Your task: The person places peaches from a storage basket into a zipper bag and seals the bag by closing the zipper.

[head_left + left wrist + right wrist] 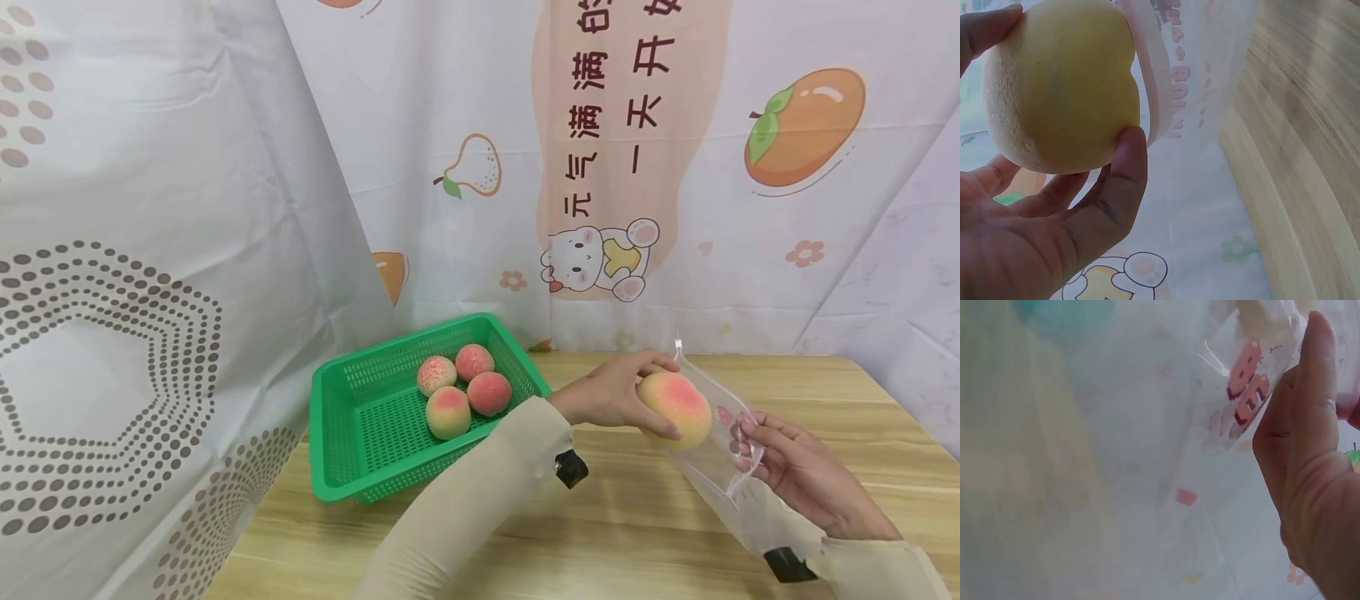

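Observation:
A large yellow peach [673, 410] with a pink blush is gripped between the thumb and fingers of my left hand [617, 390]. It sits right at the mouth of a clear zip bag [723, 475] with pink print. In the left wrist view the peach [1060, 87] overlaps the bag's pink rim [1150, 75]. My right hand [806, 471] pinches the bag's edge on the right side, and the bag hangs slanting between both hands. The right wrist view shows the right hand [1310, 437] beside the crinkled printed film [1247, 387].
A green plastic basket [324, 433] stands at the left on the wooden table [600, 533]. Several smaller peaches [448, 412] lie inside it, toward its right end. Behind the table hangs a printed curtain [465, 242]; another patterned cloth [150, 208] hangs at the left.

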Available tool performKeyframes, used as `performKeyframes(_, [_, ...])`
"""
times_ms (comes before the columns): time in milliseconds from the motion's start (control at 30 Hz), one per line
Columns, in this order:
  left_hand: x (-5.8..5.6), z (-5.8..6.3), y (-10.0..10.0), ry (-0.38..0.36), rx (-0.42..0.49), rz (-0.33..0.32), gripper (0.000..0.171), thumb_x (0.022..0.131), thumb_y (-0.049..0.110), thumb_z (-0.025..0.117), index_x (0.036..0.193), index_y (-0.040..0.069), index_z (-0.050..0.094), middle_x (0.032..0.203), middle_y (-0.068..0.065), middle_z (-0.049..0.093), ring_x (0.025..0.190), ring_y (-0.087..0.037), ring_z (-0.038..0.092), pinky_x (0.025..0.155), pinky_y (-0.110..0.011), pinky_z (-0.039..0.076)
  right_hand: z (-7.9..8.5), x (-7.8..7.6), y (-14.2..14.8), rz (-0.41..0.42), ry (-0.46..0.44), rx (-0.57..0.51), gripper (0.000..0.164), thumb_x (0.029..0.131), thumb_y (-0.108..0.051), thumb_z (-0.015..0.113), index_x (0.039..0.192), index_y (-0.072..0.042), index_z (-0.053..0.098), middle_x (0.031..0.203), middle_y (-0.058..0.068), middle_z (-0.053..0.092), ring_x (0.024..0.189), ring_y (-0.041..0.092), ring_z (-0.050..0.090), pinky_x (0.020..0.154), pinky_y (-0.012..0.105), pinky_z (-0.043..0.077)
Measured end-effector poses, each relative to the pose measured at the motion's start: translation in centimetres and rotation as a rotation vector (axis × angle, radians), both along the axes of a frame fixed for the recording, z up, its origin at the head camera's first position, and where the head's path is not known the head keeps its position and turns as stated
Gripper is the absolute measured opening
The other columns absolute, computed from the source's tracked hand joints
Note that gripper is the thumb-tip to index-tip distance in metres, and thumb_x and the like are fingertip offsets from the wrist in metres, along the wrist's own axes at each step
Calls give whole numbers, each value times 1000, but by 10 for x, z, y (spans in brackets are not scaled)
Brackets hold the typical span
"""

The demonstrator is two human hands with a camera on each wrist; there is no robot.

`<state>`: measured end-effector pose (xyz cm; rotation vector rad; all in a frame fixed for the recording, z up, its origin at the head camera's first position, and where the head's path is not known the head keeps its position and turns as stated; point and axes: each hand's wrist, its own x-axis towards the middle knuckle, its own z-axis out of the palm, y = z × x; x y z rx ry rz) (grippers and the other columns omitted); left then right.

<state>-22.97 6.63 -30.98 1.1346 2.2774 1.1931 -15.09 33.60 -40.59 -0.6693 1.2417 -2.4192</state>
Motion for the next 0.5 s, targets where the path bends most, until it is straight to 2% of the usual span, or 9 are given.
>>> performKeyframes(167, [1,0,0,22,-18,20,73,71,20,90,134,16,54,114,7,60,97,-4,56,77,-18,49,2,0,-1,11,-8,1,49,109,1,17,116,-2,66,114,3,68,103,10,65,88,25,54])
performKeyframes(367, [2,-2,2,75,-44,66,74,71,22,90,135,17,53,118,8,60,98,-2,54,79,-17,46,3,-1,-3,30,1,-46,50,109,1,16,118,1,64,123,4,66,107,11,64,89,26,54])
performKeyframes(500, [3,-4,2,103,-52,95,75,71,23,91,136,18,52,121,7,61,98,-2,54,79,-17,46,1,-2,-4,8,5,-60,48,108,1,16,117,1,63,125,6,66,109,12,64,89,27,54])
